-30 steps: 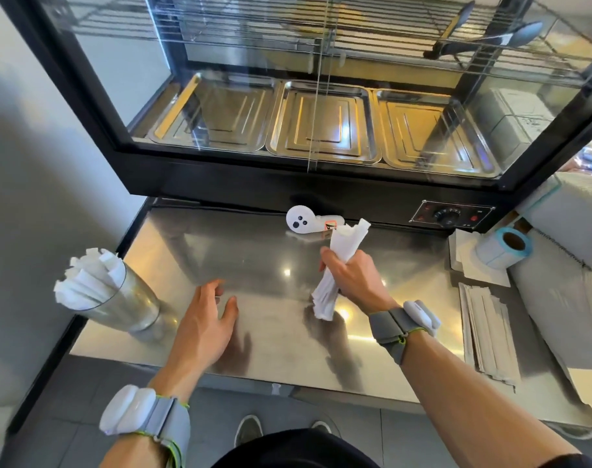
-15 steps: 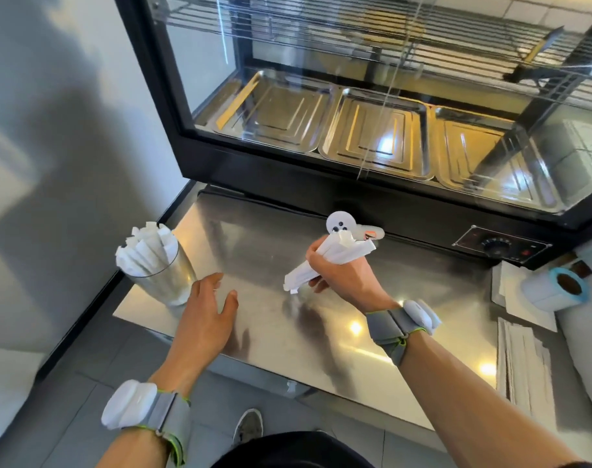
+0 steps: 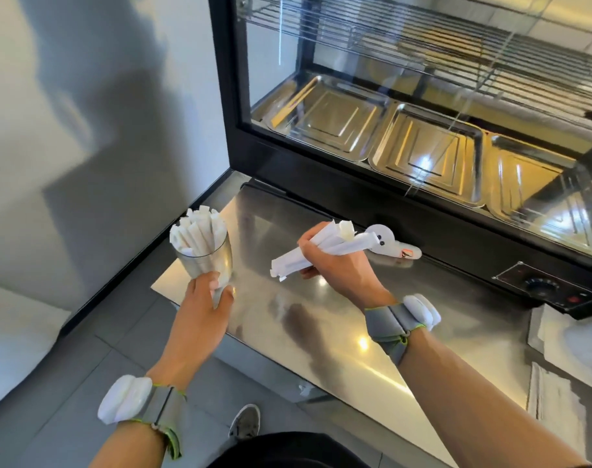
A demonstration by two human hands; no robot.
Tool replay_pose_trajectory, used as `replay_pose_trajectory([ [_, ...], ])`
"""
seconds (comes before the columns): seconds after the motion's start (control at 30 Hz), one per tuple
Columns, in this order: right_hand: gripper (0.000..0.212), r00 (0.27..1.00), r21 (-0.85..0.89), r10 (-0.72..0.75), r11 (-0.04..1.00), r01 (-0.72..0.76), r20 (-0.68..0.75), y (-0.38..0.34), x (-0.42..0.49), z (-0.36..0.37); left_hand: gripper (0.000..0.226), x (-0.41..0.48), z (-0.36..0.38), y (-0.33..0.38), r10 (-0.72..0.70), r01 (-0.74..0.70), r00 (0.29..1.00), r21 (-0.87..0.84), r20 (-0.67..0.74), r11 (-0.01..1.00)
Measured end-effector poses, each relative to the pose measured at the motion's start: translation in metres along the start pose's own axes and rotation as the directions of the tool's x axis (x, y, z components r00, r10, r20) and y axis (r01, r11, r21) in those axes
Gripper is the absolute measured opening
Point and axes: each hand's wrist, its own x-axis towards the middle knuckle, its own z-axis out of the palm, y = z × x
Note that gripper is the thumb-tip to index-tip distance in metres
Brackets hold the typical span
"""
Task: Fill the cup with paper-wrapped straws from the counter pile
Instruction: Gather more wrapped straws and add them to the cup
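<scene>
A metal cup (image 3: 205, 263) stands at the left corner of the steel counter (image 3: 338, 332), packed with white paper-wrapped straws (image 3: 196, 231) that stick out of its top. My left hand (image 3: 201, 309) grips the cup's lower part. My right hand (image 3: 335, 265), to the right of the cup and above the counter, is closed around a bundle of wrapped straws (image 3: 294, 263). The bundle lies nearly level, its lower ends pointing left toward the cup. A pile of wrapped straws (image 3: 557, 403) lies at the counter's right edge, partly cut off.
A glass display warmer (image 3: 405, 130) with several steel pans rises behind the counter, its control dial (image 3: 540, 285) at the right. A white handheld device (image 3: 389, 244) lies just behind my right hand. Paper sheets (image 3: 557, 336) sit at the far right. A wall is left.
My left hand moved left from the counter and took hold of the cup. My right hand tipped the straw bundle from upright to nearly level. The view swung left.
</scene>
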Motion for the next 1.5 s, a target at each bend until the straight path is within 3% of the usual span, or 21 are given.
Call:
replay_pose_trajectory([
  [0.23, 0.009, 0.999, 0.103, -0.028, 0.994, 0.03, -0.018, -0.025, 0.009, 0.019, 0.03, 0.009, -0.018, -0.019, -0.08, 0.084, 0.995, 0.06, -0.068, 0.995],
  [0.33, 0.01, 0.998, 0.133, -0.055, 0.989, 0.059, -0.035, -0.04, 0.013, 0.028, 0.045, 0.017, -0.026, -0.022, -0.098, 0.098, 0.991, 0.0, -0.09, 0.995],
  [0.63, 0.017, 0.995, 0.138, -0.096, 0.986, 0.096, -0.01, -0.07, 0.022, 0.052, 0.053, 0.037, -0.041, -0.015, 0.035, -0.049, 0.994, -0.142, -0.099, 0.989],
  [0.93, 0.016, 0.997, 0.119, -0.071, 0.99, 0.075, -0.038, -0.088, 0.03, 0.073, 0.054, 0.042, -0.045, -0.025, 0.068, -0.076, 0.996, -0.137, -0.062, 0.988],
  [1.2, 0.024, 0.996, -0.066, 0.093, 0.994, -0.093, 0.002, -0.08, 0.048, 0.098, 0.052, 0.043, -0.051, -0.028, 0.082, -0.085, 0.996, -0.127, -0.029, 0.988],
  [1.37, 0.027, 0.995, -0.309, 0.103, 0.946, -0.098, 0.002, -0.069, 0.053, 0.113, 0.05, 0.043, -0.055, -0.032, 0.068, -0.068, 0.998, -0.076, -0.007, 0.995],
  [1.5, 0.026, 1.0, -0.513, -0.012, 0.858, 0.023, 0.025, -0.063, 0.05, 0.121, 0.049, 0.044, -0.057, -0.033, 0.078, -0.077, 0.997, -0.071, 0.002, 0.995],
])
